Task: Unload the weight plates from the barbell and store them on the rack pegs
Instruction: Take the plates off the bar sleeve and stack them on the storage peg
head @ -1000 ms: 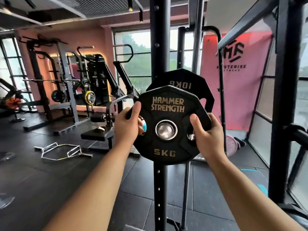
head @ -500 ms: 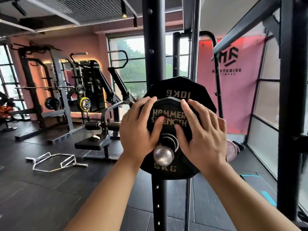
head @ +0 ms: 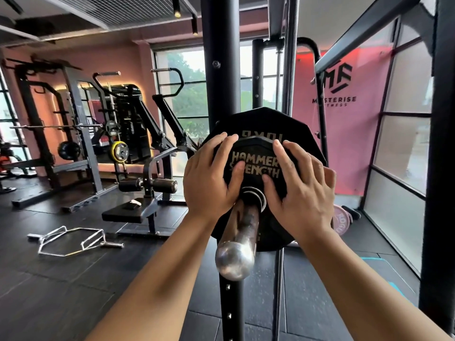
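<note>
Rack upright (head: pixel 219 82): a black post with bolt holes, standing in the middle of the scene and running from top to bottom.
Banner (head: pixel 344 143): pink with a dark logo, on the far right wall.
Hex bar (head: pixel 93 240): chrome, lying flat on the dark floor at the left.
Large plate (head: pixel 305 134): black, marked 10KG upside down, hung on the peg against the upright, behind the smaller plate.
Hammer Strength plate (head: pixel 256 158): black with gold lettering, threaded on the same peg and just in front of the large plate.
Peg (head: pixel 237 242): a chrome rod that passes through both plates' centres, its rounded end pointing near.
Left hand (head: pixel 209 185): flat on the left half of the Hammer Strength plate, fingers spread and straight, pressing its face.
Right hand (head: pixel 302 193): flat on the right half, fingers spread likewise.
Pink plate (head: pixel 342 221): on the floor at the far right, leaning.
</note>
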